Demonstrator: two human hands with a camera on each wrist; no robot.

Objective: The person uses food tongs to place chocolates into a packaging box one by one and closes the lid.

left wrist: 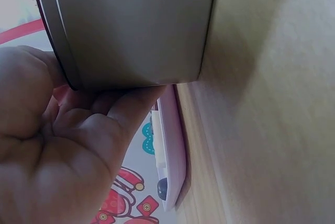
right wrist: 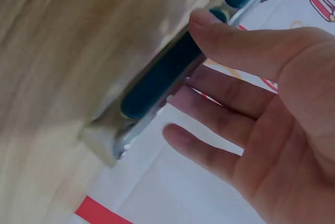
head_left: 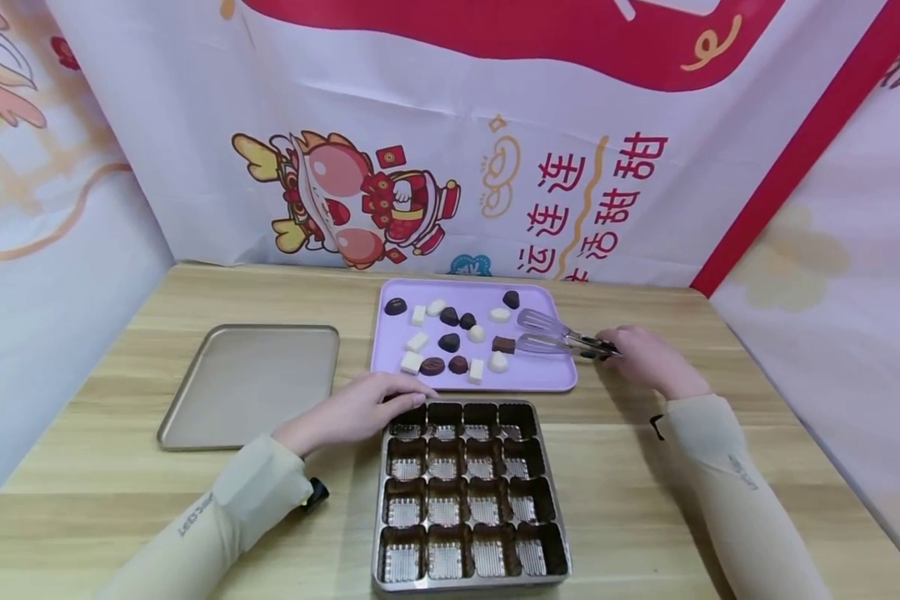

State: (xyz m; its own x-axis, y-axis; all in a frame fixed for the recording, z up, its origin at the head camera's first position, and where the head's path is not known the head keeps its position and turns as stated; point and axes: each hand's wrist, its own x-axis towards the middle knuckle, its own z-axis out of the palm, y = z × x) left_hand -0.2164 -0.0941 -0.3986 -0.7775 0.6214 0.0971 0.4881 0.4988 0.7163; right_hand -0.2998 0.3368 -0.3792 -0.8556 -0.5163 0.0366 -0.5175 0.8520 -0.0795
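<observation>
My right hand [head_left: 641,358] pinches a pair of metal tongs [right wrist: 162,77] with dark teal grips, thumb on one side and fingers on the other. The slotted heads of the tongs [head_left: 543,323] stand apart over the right part of a lilac tray [head_left: 547,379]; the lower head's tip is close to a brown rectangular chocolate [head_left: 503,345]. My left hand [head_left: 360,408] holds the far left corner of a square metal tin [head_left: 378,554], its fingers against the tin's side [left wrist: 131,30]. A brown insert [head_left: 444,525] with several bare compartments fills the tin.
Several dark and white chocolates, such as a dark oval one [head_left: 395,307], lie scattered on the lilac tray. A flat tin lid [head_left: 251,383] lies at the left of the wooden table [head_left: 105,492]. Printed cloth [head_left: 435,100] hangs behind the table.
</observation>
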